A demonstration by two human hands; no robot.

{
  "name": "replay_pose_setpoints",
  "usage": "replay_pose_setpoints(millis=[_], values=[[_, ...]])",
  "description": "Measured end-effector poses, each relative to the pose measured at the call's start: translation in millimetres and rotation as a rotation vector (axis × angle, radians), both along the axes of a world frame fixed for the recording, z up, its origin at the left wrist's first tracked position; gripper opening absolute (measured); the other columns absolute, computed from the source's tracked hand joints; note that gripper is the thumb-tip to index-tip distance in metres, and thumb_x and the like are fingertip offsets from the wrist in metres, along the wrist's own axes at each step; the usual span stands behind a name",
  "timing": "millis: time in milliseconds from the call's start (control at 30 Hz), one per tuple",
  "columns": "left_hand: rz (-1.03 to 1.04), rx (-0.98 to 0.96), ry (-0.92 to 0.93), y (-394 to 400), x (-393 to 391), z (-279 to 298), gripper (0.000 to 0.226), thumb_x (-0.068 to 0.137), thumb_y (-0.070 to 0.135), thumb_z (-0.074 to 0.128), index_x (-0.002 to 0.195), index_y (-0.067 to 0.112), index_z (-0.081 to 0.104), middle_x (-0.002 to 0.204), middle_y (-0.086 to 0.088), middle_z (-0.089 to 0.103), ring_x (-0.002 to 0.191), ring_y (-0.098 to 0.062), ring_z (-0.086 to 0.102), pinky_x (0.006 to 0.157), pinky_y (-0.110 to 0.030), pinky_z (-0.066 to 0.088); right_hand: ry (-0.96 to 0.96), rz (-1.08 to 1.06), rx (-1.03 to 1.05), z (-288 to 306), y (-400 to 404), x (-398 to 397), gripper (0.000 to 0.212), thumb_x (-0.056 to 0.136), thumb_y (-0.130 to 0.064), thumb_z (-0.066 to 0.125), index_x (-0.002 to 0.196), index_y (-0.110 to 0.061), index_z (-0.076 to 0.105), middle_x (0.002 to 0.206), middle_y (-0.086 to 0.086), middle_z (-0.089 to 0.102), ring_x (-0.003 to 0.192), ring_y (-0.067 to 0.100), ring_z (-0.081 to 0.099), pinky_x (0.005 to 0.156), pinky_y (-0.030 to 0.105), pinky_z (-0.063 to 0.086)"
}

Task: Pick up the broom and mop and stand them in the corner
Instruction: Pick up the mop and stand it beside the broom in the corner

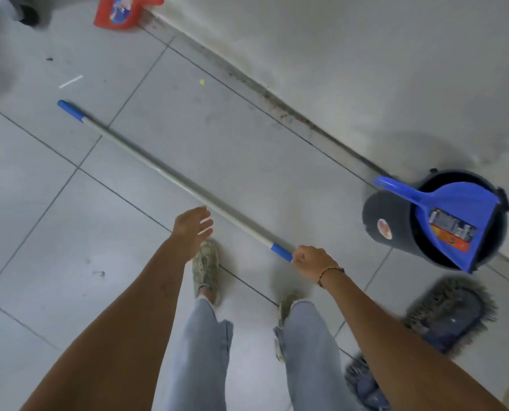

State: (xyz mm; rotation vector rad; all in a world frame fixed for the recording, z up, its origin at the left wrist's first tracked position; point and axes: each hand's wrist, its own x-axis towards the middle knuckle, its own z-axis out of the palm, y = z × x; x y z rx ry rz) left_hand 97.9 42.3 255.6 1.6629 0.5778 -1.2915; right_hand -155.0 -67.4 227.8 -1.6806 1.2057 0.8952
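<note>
A long grey mop handle (170,176) with blue ends runs from the upper left down to the lower middle of the tiled floor. My right hand (312,261) is shut on its lower blue end. The flat mop head (443,318), dark blue with a grey fringe, lies on the floor at the lower right, partly hidden behind my right arm. My left hand (192,228) is open, fingers apart, just left of the handle and not touching it. No broom is in view.
A black bucket (395,223) with a blue dustpan (455,215) in it stands against the white wall (366,69) at the right. A red dustpan (123,11) leans at the top left. My feet (206,271) stand below the handle.
</note>
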Motion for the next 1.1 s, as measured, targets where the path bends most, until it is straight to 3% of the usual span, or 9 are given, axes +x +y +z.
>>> replay_pose_setpoints(millis=[100, 233, 400, 500, 600, 733, 833, 967, 1100], values=[[-0.014, 0.073, 0.002, -10.2, 33.8, -63.9, 0.027, 0.096, 0.012, 0.057, 0.122, 0.004, 0.055, 0.115, -0.010, 0.051, 0.109, -0.026, 0.048, 0.108, -0.040, 0.039, 0.037, -0.099, 0.065, -58.3, 0.2, 24.3, 0.029, 0.086, -0.030, 0.049, 0.111, -0.024, 0.061, 0.111, 0.007, 0.065, 0.090, 0.024, 0.063, 0.075, 0.029, 0.050], [-0.001, 0.160, 0.040, -16.3, 59.6, -175.9, 0.031, 0.093, 0.019, 0.062, 0.118, 0.003, 0.051, 0.100, -0.009, 0.047, 0.107, -0.026, 0.045, 0.113, -0.039, 0.038, 0.023, -0.091, 0.114, -168.1, 4.8, 58.2, 0.039, 0.081, -0.030, 0.058, 0.119, -0.020, 0.059, 0.118, 0.009, 0.062, 0.099, 0.025, 0.060, 0.084, 0.029, 0.049], [0.036, 0.185, 0.065, -17.1, 63.5, -287.9, 0.042, 0.094, 0.020, 0.061, 0.132, 0.009, 0.049, 0.120, -0.010, 0.041, 0.113, -0.028, 0.045, 0.106, -0.034, 0.038, 0.074, 0.093, 0.054, -290.4, 22.9, 62.7, 0.058, 0.078, -0.033, 0.063, 0.129, -0.014, 0.043, 0.126, 0.009, 0.050, 0.118, 0.028, 0.048, 0.096, 0.039, 0.043], [0.062, 0.149, 0.067, -17.6, 62.6, -340.6, 0.039, 0.095, 0.020, 0.059, 0.130, 0.007, 0.049, 0.124, -0.012, 0.047, 0.113, -0.028, 0.054, 0.108, -0.037, 0.039, 0.071, 0.054, 0.050, -346.1, 35.5, 43.7, 0.052, 0.082, -0.035, 0.060, 0.127, -0.014, 0.046, 0.121, 0.011, 0.058, 0.110, 0.029, 0.056, 0.088, 0.034, 0.045], [0.168, 0.066, 0.056, -19.7, 64.0, -349.6, 0.016, 0.095, 0.020, 0.058, 0.106, 0.009, 0.053, 0.108, -0.012, 0.055, 0.093, -0.025, 0.058, 0.097, -0.037, 0.048, 0.046, 0.010, -0.016, -354.8, 44.2, 36.8, 0.039, 0.086, -0.037, 0.054, 0.116, -0.011, 0.056, 0.106, 0.013, 0.067, 0.094, 0.029, 0.063, 0.075, 0.031, 0.047], [0.224, -0.056, -0.019, -32.4, 67.7, -281.0, 0.025, 0.093, 0.026, 0.062, 0.075, 0.010, 0.055, 0.067, -0.005, 0.057, 0.063, -0.021, 0.057, 0.073, -0.036, 0.055, 0.061, -0.053, -0.145, -291.1, 36.5, 32.1, 0.020, 0.080, -0.033, 0.053, 0.081, -0.014, 0.057, 0.093, 0.014, 0.067, 0.075, 0.025, 0.055, 0.064, 0.028, 0.043], [0.235, -0.314, -0.040, -61.2, 63.9, -172.6, 0.031, 0.090, 0.022, 0.065, 0.063, 0.013, 0.052, 0.059, -0.002, 0.060, 0.057, -0.019, 0.062, 0.076, -0.034, 0.057, 0.032, -0.172, -0.222, -201.2, 20.2, 23.4, 0.028, 0.078, -0.037, 0.060, 0.087, -0.011, 0.067, 0.088, 0.013, 0.069, 0.080, 0.029, 0.064, 0.067, 0.030, 0.051], [0.092, -0.674, 0.020, -123.3, 34.4, 22.8, 0.047, 0.093, 0.023, 0.057, 0.048, 0.016, 0.049, 0.057, -0.004, 0.064, 0.055, -0.019, 0.064, 0.082, -0.036, 0.060, -0.093, -0.431, -0.354, -56.5, -7.8, 7.4, 0.021, 0.074, -0.033, 0.066, 0.079, -0.013, 0.069, 0.074, 0.010, 0.069, 0.070, 0.028, 0.066, 0.059, 0.028, 0.049], [-0.191, -0.819, -0.116, -170.1, -34.4, 226.9, 0.054, 0.088, 0.017, 0.063, 0.041, 0.020, 0.039, 0.034, 0.004, 0.033, 0.033, -0.013, 0.035, 0.047, -0.025, 0.047, -0.275, -0.739, -0.464, 86.4, -18.2, -22.2, 0.030, 0.069, -0.025, 0.067, 0.046, -0.017, 0.049, 0.043, -0.006, 0.050, 0.045, 0.016, 0.051, 0.042, 0.021, 0.039]])
